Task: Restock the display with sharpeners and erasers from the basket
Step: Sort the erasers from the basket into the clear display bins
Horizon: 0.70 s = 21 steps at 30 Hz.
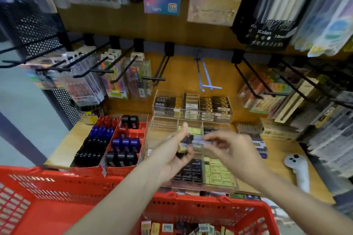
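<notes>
Red basket nearest me, small boxed erasers inside; my left hand grip holds several eraser packs, my right hand pinches one pack's end, above clear display trays on worktop

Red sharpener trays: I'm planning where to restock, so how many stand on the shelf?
2. Left red sharpener tray and right red sharpener tray stand side by side on the shelf's left, behind the red basket. The basket hides their front edges; others may be hidden.
</notes>
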Available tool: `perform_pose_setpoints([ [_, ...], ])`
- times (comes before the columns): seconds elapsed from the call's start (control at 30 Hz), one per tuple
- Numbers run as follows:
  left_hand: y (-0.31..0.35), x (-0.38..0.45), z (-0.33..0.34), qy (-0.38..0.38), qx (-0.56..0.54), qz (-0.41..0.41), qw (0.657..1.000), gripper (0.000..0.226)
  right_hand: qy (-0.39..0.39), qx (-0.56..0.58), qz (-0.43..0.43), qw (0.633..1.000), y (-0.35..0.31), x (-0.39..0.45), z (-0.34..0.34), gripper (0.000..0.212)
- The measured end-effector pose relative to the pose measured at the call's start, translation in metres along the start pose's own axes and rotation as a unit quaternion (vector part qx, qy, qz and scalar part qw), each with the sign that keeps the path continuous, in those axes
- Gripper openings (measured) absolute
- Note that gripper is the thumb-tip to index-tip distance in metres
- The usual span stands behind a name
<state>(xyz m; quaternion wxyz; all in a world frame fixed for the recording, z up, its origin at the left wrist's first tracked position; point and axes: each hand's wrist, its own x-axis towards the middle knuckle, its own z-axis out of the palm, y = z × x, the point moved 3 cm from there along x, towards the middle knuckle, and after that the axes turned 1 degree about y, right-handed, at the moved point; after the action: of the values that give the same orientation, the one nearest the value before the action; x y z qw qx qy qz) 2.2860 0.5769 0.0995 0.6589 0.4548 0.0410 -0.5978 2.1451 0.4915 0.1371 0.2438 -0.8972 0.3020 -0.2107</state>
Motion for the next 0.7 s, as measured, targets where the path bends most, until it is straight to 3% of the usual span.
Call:
perform_pose_setpoints([
  [0.2, 0.031, 0.018, -0.012, -0.013, -0.088, 0.01, 0.996, 0.019, 0.056, -0.098, 0.078, 0.99, 0.038, 0.106, 0.003, 0.019],
  [0.33, 0.035, 0.023, -0.018, -0.022, -0.047, 0.012, 0.999, 0.02, -0.004, -0.142, 0.062, 0.988, 0.043, 0.151, 0.038, 0.024],
  [0.53, 0.04, 0.028, -0.026, -0.055, -0.055, 0.007, 0.997, 0.029, -0.035, -0.186, 0.098, 0.977, 0.056, 0.166, 0.066, 0.036],
  [0.7, 0.043, 0.03, -0.032, -0.044, -0.032, 0.038, 0.998, 0.032, -0.026, -0.29, 0.037, 0.956, 0.046, 0.136, 0.074, 0.045],
])
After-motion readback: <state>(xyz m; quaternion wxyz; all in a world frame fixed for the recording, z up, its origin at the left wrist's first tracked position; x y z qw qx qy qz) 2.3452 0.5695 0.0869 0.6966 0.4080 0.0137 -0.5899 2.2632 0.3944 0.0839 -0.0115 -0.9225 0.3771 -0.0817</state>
